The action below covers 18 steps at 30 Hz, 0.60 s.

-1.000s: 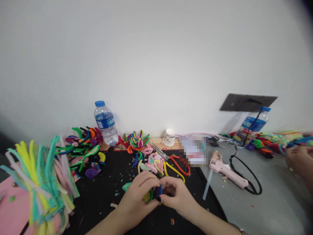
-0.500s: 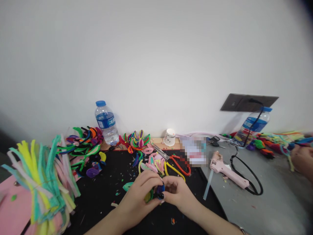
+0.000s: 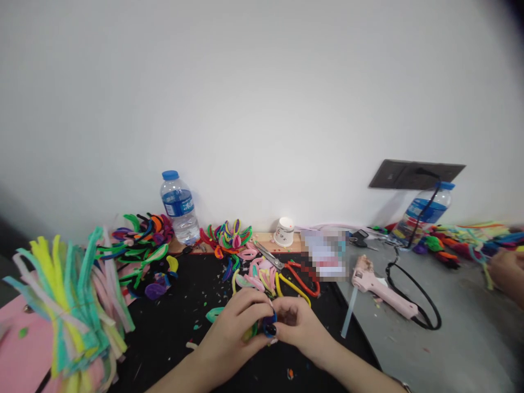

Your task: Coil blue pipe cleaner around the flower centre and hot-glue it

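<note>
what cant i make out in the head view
Head view:
- Blue piece: partly hidden by the left hand and right hand
- Paper: blurred by square blocks
- Another person's hand: arm cut off by the right edge
- Cup: writing too small

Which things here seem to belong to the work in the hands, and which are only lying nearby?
Probably for the work:
blue fuzzy piece, held in left hand and right hand
fuzzy strips
fuzzy loops
scissors and glue gun, both unheld

Probably just lying nearby:
water bottles
paper cup
key
</note>
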Each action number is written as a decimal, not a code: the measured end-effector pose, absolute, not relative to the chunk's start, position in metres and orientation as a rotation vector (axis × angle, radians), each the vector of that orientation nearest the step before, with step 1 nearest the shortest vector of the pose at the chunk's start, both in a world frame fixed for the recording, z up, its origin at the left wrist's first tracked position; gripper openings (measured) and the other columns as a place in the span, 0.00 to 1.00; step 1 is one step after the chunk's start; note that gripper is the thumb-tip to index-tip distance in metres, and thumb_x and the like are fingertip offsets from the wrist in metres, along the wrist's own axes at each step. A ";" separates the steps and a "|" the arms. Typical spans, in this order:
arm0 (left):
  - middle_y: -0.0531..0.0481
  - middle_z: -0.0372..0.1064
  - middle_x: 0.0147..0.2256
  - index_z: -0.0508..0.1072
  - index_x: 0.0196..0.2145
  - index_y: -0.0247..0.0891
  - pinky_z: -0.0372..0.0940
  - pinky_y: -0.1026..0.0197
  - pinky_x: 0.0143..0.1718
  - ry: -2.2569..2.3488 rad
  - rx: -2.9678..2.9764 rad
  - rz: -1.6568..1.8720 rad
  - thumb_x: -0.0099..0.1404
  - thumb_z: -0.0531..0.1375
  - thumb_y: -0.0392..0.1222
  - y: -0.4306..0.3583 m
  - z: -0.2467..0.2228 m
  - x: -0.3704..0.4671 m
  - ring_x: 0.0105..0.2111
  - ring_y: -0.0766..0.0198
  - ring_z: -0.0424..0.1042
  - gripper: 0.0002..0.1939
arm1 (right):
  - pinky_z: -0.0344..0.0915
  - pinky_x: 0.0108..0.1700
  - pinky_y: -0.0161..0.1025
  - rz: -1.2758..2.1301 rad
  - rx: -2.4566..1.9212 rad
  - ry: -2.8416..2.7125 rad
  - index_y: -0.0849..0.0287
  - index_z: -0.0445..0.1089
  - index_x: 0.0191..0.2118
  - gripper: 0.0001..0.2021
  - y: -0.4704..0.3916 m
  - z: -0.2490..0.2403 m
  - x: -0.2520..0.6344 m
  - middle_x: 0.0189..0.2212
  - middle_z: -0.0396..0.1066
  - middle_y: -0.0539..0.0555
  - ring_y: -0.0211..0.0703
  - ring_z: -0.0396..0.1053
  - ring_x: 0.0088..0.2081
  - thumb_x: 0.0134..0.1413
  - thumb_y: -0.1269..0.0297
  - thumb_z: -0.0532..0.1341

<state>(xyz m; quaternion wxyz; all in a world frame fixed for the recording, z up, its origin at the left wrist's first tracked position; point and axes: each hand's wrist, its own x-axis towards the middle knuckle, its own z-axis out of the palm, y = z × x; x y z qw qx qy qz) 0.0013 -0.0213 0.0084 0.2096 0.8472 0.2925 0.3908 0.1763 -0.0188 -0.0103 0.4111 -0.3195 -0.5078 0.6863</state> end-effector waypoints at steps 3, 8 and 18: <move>0.49 0.67 0.37 0.66 0.38 0.42 0.64 0.60 0.41 0.808 2.368 1.066 0.57 0.61 0.29 -0.021 0.009 0.001 0.39 0.61 0.66 0.13 | 0.60 0.28 0.30 1.757 -0.788 -1.268 0.65 0.72 0.28 0.11 -0.019 -0.013 0.177 0.22 0.69 0.48 0.32 0.64 0.24 0.36 0.67 0.71; 0.49 0.67 0.37 0.66 0.38 0.41 0.64 0.60 0.40 0.827 2.358 1.028 0.57 0.60 0.29 -0.023 0.010 0.000 0.39 0.62 0.66 0.12 | 0.62 0.28 0.31 1.788 -0.774 -1.258 0.66 0.72 0.29 0.11 -0.019 -0.012 0.177 0.22 0.69 0.49 0.33 0.66 0.23 0.37 0.67 0.70; 0.49 0.66 0.36 0.67 0.36 0.40 0.64 0.62 0.38 0.841 2.299 1.030 0.57 0.62 0.32 -0.022 0.010 0.001 0.37 0.62 0.67 0.10 | 0.60 0.27 0.30 1.754 -0.811 -1.314 0.66 0.72 0.29 0.13 -0.019 -0.008 0.176 0.21 0.68 0.49 0.31 0.63 0.23 0.41 0.61 0.69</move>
